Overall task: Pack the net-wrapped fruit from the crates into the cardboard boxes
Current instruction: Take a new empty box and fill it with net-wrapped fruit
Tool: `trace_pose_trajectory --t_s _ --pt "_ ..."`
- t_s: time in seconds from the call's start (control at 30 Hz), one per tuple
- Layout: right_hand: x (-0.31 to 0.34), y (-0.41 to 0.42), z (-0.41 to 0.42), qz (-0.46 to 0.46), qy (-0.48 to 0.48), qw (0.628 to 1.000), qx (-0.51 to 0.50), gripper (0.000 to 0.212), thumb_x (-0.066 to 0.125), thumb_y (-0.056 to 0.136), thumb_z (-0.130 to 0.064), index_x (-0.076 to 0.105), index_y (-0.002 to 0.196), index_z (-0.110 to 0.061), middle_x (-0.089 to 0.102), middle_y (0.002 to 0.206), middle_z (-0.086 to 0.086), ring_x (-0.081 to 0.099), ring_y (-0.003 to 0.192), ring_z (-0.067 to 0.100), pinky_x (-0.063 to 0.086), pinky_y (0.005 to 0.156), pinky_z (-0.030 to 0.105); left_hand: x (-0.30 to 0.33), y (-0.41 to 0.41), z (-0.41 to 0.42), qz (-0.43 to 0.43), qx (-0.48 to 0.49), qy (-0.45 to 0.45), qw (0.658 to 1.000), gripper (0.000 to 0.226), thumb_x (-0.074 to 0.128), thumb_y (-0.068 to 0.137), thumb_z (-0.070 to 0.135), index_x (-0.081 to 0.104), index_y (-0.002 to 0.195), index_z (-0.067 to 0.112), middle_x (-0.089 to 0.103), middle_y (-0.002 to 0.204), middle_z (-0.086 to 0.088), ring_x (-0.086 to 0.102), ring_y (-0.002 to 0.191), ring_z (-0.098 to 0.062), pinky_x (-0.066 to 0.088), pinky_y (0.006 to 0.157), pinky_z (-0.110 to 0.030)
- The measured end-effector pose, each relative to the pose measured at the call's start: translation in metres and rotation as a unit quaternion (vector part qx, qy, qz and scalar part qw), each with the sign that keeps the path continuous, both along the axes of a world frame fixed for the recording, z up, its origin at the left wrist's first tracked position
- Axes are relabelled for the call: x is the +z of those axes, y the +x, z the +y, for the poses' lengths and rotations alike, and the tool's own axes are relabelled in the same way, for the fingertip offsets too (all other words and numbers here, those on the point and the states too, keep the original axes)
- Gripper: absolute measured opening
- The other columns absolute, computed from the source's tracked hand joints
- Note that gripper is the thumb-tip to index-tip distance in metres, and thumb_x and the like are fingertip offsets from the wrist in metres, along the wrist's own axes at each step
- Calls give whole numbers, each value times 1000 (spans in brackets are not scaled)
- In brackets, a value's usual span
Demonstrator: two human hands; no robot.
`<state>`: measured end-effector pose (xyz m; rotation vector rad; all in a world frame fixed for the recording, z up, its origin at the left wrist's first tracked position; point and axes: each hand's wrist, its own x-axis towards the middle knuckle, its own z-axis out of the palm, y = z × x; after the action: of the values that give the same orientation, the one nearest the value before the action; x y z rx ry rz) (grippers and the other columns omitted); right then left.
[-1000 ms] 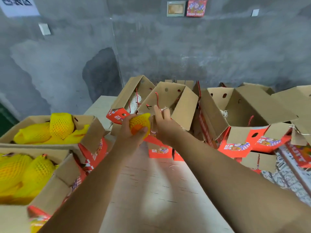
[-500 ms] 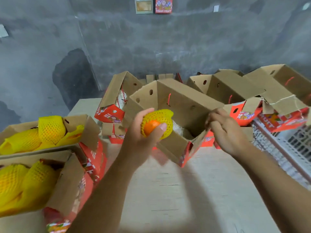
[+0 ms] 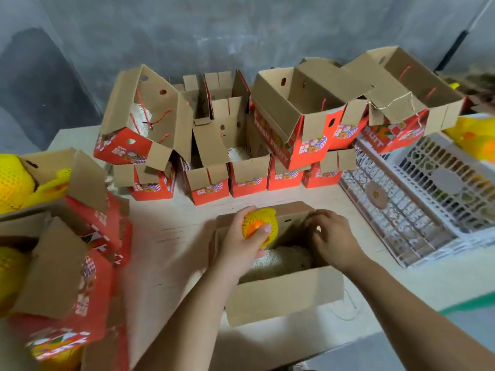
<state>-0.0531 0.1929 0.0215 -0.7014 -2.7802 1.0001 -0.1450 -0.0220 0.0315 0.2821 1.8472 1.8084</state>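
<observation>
Red panels on the stacked boxes (image 3: 294,129) at twelve o'clock carry white lettering; on one it reads "FRESH FRUIT", and "FRUIT" shows on another to its right, partly cut by a flap. The smaller print and pictures on the labels are too blurred to read.

Two filled boxes (image 3: 61,250) at nine o'clock run off the left edge, smeared by motion, so their fruit shows only as yellow netting. At three o'clock a white crate (image 3: 428,188) is cut by the right edge, and more yellow-netted fruit beyond it is blurred.

At centre an open box (image 3: 284,293) sits on the table (image 3: 174,236), pale shredded padding (image 3: 281,261) in its bottom. Its far right corner is hidden behind the right hand.

The left hand (image 3: 241,242) grips an orange (image 3: 259,227) in yellow foam net, fingers and thumb curled round it, holding it just above the box's left half, over the padding. The right hand (image 3: 332,239) has curled fingers at the box's far right wall; whether they pinch the cardboard or only rest on it cannot be told.
</observation>
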Motion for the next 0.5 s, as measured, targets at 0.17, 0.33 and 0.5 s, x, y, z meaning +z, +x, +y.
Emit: trace_pose_trajectory --t_s 0.17,0.33,0.5 --pt "18 7 -68 105 -565 817 -58 37 64 95 -45 63 129 -29 69 128 10 66 120 30 53 96 45 -11 12 21 47 -96 43 993 61 71 90 30 50 135 65 61 135 11 70 103 -11 62 81 -36" --pt "19 5 -76 125 -646 749 -80 32 59 104 -27 55 135 -20 68 125 17 69 110 28 57 95 51 -18 24 14 165 -84 -23 982 70 68 90 26 44 142 66 53 145 32 64 116 5 55 101 -32" --pt "7 -11 -99 107 -577 801 -117 42 63 99 -15 47 135 -27 70 116 12 71 102 25 61 80 42 -26 36 -10 289 -63 -159 942 70 59 93 33 32 156 48 39 152 38 49 139 -2 47 112 -34"
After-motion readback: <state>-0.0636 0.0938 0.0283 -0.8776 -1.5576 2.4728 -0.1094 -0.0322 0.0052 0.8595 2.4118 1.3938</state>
